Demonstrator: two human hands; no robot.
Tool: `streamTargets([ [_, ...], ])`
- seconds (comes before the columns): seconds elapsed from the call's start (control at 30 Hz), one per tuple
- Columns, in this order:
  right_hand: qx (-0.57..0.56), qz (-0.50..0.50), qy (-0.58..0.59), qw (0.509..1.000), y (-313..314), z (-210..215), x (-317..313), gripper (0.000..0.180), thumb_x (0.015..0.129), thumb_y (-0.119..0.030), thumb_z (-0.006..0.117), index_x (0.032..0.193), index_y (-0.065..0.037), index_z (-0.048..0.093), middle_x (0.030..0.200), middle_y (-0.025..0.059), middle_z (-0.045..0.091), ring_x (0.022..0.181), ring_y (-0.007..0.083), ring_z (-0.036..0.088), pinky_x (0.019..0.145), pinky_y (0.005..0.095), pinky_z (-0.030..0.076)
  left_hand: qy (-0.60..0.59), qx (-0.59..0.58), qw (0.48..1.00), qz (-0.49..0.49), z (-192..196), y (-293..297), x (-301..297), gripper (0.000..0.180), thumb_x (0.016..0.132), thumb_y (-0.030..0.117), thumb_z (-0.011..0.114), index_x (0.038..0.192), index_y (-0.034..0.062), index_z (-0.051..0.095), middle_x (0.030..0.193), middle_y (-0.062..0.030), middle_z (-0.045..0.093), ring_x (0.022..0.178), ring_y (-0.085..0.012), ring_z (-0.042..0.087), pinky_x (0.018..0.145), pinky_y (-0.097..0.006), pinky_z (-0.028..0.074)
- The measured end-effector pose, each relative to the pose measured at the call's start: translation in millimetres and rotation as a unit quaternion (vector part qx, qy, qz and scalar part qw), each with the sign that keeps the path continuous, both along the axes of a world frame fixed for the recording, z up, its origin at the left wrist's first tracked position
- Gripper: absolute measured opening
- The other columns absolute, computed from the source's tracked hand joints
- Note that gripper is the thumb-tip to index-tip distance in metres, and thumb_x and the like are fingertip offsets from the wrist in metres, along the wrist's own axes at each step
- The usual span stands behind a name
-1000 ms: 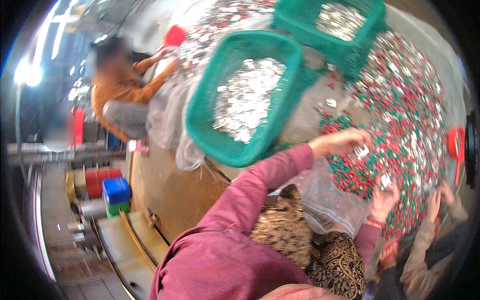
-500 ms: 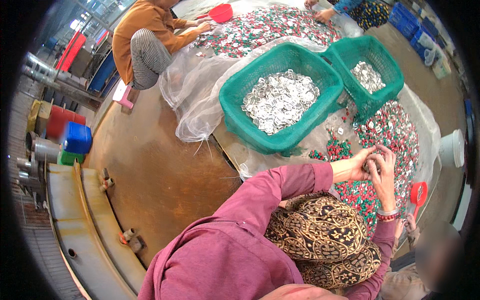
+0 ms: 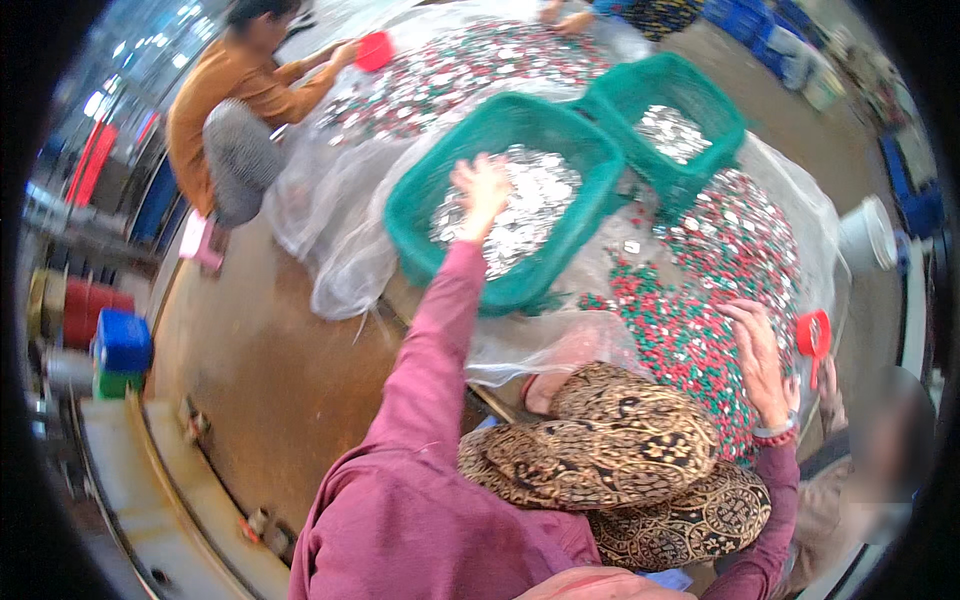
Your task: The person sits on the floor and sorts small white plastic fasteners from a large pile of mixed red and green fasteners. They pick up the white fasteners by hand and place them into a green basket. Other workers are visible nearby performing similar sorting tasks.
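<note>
The left hand (image 3: 482,192) is stretched over the inside of the nearer green mesh-walled basket (image 3: 408,208), its fingers spread apart. Directly below those fingers and to their right lies a heap of flat silvery pieces (image 3: 545,190); whether the fingertips touch any of them, I cannot tell. The basket's far and left walls stand just beyond and to the left of these fingers.

The right hand (image 3: 758,360) is extended above the mixed red and green pieces (image 3: 665,325), its fingers loosely straightened and slightly parted, pointing away from the body. Whether anything small sits against the palm, I cannot tell. The red and green pieces spread to the left of these fingers and beyond them, with silvery ones scattered among them. A red beaded bracelet (image 3: 776,436) circles the wrist behind them.

Just to the right of the right fingers is a red handled scoop (image 3: 815,332), and farther out on that side, a white bucket (image 3: 868,235). Well beyond these fingers and to their left, a smaller green basket (image 3: 738,132) adjoins the nearer one and contains more silvery pieces.

To the left of the left fingers, translucent sheeting (image 3: 335,250) lies bunched. Beyond them on that side, a co-worker in an orange-brown top (image 3: 230,95) reaches toward a red bowl (image 3: 374,50), above a second spread of mixed pieces (image 3: 480,60).
</note>
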State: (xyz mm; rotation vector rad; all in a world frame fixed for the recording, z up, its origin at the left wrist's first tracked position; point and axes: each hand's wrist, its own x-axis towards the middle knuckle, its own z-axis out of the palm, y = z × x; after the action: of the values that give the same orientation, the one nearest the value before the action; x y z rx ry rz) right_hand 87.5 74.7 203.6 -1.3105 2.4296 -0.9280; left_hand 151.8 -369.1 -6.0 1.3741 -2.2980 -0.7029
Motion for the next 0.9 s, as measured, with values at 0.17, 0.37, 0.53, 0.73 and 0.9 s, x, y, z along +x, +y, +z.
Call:
streamTargets([
  [0.17, -0.018, -0.048, -0.087, 0.995, 27, -16, -10, 0.033, 0.090, -0.010, 0.047, 0.123, -0.005, 0.050, 0.113, 0.0121, 0.051, 0.102, 0.0231, 0.051, 0.089, 0.0324, 0.041, 0.250, -0.098, 0.929, -0.254, 90, 36, -47, 0.035, 0.090, 0.030, 0.048, 0.116, 0.0069, 0.054, 0.113, -0.0189, 0.055, 0.108, -0.0334, 0.050, 0.089, -0.043, 0.041],
  [0.37, 0.018, -0.038, -0.031, 0.999, 47, -22, -15, 0.048, 0.084, -0.003, 0.054, 0.131, -0.007, 0.043, 0.112, 0.0134, 0.050, 0.099, 0.0247, 0.052, 0.087, 0.0326, 0.042, -0.189, -0.138, 0.731, -0.641, 155, 156, -185, 0.032, 0.082, 0.028, 0.054, 0.095, 0.0020, 0.066, 0.096, -0.0181, 0.065, 0.090, -0.0335, 0.062, 0.077, -0.043, 0.049],
  [0.53, -0.001, -0.056, -0.088, 0.995, 58, -22, -26, 0.052, 0.081, -0.002, 0.055, 0.132, -0.007, 0.043, 0.113, 0.0125, 0.048, 0.100, 0.0220, 0.051, 0.084, 0.0309, 0.045, -0.319, -0.067, 0.696, -0.640, 43, 204, -220, 0.030, 0.075, 0.018, 0.054, 0.098, 0.0022, 0.066, 0.103, -0.0165, 0.064, 0.096, -0.0309, 0.062, 0.081, -0.041, 0.049],
  [0.73, -0.163, -0.268, -0.203, 0.927, 105, -71, -39, 0.045, 0.085, 0.002, 0.051, 0.130, -0.003, 0.045, 0.114, 0.0090, 0.050, 0.097, 0.0164, 0.053, 0.083, 0.0286, 0.047, -0.175, 0.061, 0.877, -0.444, -111, 212, -227, 0.037, 0.075, 0.006, 0.051, 0.111, -0.0039, 0.055, 0.117, -0.0259, 0.051, 0.108, -0.0399, 0.051, 0.089, -0.046, 0.044],
  [0.9, -0.213, -0.427, -0.237, 0.846, 170, -133, -26, 0.037, 0.088, 0.001, 0.048, 0.125, 0.003, 0.047, 0.104, 0.0088, 0.054, 0.089, 0.0153, 0.056, 0.080, 0.0280, 0.048, 0.107, 0.011, 0.913, -0.393, -163, 196, -260, 0.041, 0.074, -0.002, 0.046, 0.114, -0.0039, 0.049, 0.111, -0.0278, 0.045, 0.107, -0.0429, 0.042, 0.095, -0.048, 0.036],
])
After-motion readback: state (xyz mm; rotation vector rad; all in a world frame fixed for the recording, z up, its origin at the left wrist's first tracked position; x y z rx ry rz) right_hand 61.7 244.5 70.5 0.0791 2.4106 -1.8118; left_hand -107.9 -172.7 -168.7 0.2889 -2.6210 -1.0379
